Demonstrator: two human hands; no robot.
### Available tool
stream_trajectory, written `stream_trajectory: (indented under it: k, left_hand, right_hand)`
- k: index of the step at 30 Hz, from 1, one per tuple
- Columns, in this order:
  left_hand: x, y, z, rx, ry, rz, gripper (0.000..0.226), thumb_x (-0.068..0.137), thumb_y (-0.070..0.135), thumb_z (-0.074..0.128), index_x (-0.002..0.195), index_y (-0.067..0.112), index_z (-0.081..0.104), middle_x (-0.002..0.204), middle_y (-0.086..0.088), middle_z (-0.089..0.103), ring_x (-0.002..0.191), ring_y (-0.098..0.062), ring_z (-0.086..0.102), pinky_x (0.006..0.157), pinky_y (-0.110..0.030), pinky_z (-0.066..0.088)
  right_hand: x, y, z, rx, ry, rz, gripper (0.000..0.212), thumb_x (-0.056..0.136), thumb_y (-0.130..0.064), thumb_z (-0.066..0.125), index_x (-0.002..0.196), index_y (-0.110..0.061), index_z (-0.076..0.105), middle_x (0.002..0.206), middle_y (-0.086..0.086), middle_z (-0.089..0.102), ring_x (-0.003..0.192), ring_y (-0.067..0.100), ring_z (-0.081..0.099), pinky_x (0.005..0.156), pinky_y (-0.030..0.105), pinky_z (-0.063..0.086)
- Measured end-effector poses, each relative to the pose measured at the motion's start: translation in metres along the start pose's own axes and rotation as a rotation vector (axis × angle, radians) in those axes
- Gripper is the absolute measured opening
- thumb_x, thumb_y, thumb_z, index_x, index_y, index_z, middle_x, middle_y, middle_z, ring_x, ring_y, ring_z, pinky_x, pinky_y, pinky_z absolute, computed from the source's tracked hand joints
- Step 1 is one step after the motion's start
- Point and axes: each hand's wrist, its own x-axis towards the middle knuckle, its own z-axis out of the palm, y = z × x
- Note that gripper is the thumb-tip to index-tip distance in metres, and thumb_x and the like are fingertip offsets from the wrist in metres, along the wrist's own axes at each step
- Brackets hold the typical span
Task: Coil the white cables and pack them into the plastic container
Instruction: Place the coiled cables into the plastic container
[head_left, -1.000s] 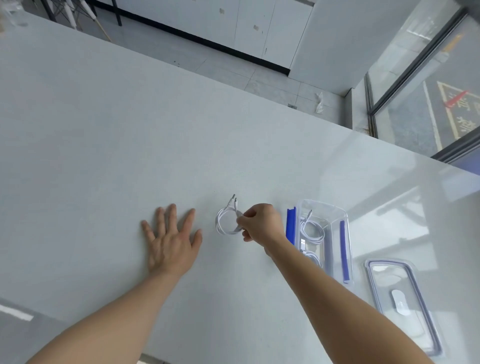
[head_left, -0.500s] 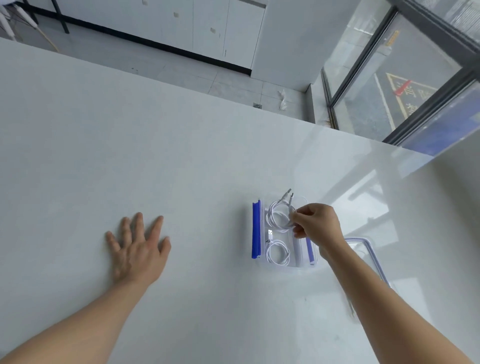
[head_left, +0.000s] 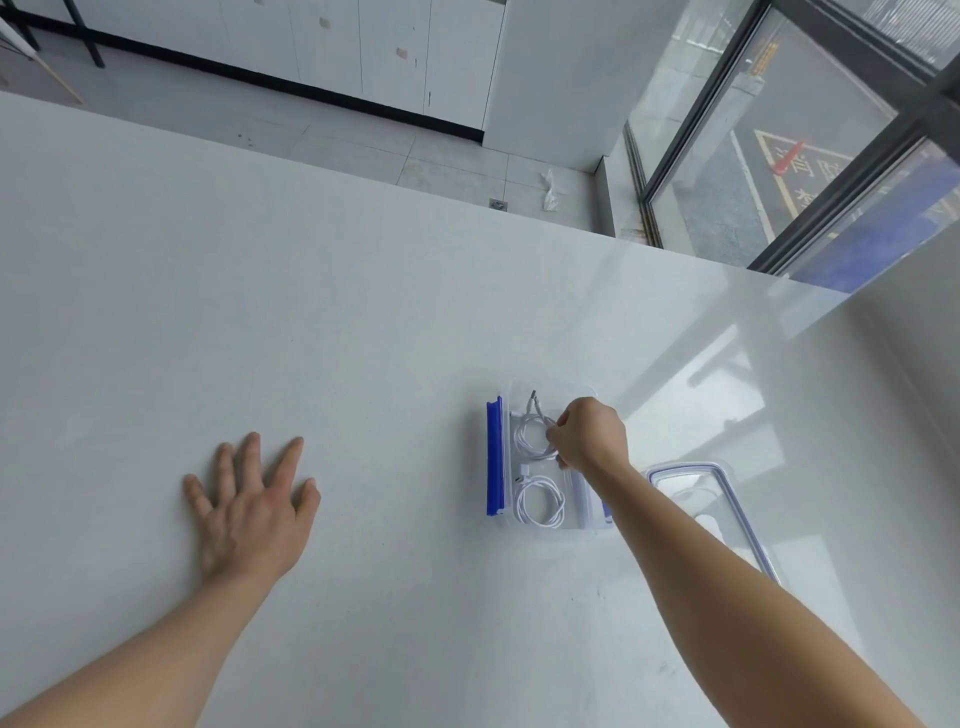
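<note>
Clear plastic container (head_left: 501, 457) with blue clips, open, two coiled white cables (head_left: 540, 501) inside

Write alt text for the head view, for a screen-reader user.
A person's right hand pinches a coiled white cable in an open clear plastic container, where another coiled cable already lies. The left hand rests flat on the white table; the container's lid lies to the right.

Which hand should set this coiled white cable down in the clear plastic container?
Right. The right hand pinches the coiled white cable over the clear plastic container; the left hand lies flat on the white table.
</note>
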Motion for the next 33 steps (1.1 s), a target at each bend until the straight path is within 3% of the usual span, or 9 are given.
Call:
stream_trajectory:
  k: [13, 21, 28, 33]
  left_hand:
    - [0.000, 0.002, -0.005, -0.005, -0.003, -0.014, 0.055, 0.094, 0.045, 0.050, 0.148, 0.038, 0.041, 0.159, -0.011, 0.035, 0.149, -0.036, 0.020, 0.116, -0.065, 0.011]
    - [-0.001, 0.004, -0.010, -0.021, -0.020, -0.019, 0.053, 0.094, 0.038, 0.052, 0.147, 0.037, 0.043, 0.159, -0.012, 0.035, 0.148, -0.037, 0.022, 0.115, -0.066, 0.011]
    - [-0.002, 0.006, -0.014, -0.032, -0.030, -0.029, 0.053, 0.095, 0.037, 0.051, 0.148, 0.037, 0.043, 0.159, -0.013, 0.035, 0.149, -0.037, 0.021, 0.115, -0.065, 0.011]
    - [-0.003, 0.009, -0.016, 0.005, -0.086, -0.028, 0.055, 0.097, 0.039, 0.044, 0.151, 0.036, 0.037, 0.162, -0.013, 0.030, 0.150, -0.037, 0.016, 0.115, -0.067, 0.009]
  right_hand:
    - [0.010, 0.002, 0.021, -0.078, -0.082, -0.011, 0.012, 0.086, -0.007, 0.059, 0.086, 0.000, 0.069, 0.067, 0.012, 0.077, 0.068, 0.029, 0.076, 0.073, 0.037, 0.062]
    - [0.009, 0.000, 0.021, -0.072, -0.121, -0.034, 0.011, 0.090, -0.016, 0.061, 0.087, -0.006, 0.062, 0.072, 0.012, 0.078, 0.068, 0.027, 0.077, 0.074, 0.033, 0.061]
    - [0.002, 0.007, 0.015, -0.081, -0.012, -0.108, 0.015, 0.089, -0.021, 0.062, 0.094, -0.006, 0.064, 0.079, 0.011, 0.075, 0.075, 0.032, 0.073, 0.074, 0.037, 0.060]
    - [-0.007, 0.016, 0.015, -0.017, 0.044, -0.150, 0.013, 0.089, -0.027, 0.065, 0.095, -0.017, 0.069, 0.085, 0.002, 0.072, 0.077, 0.025, 0.063, 0.064, 0.027, 0.042]
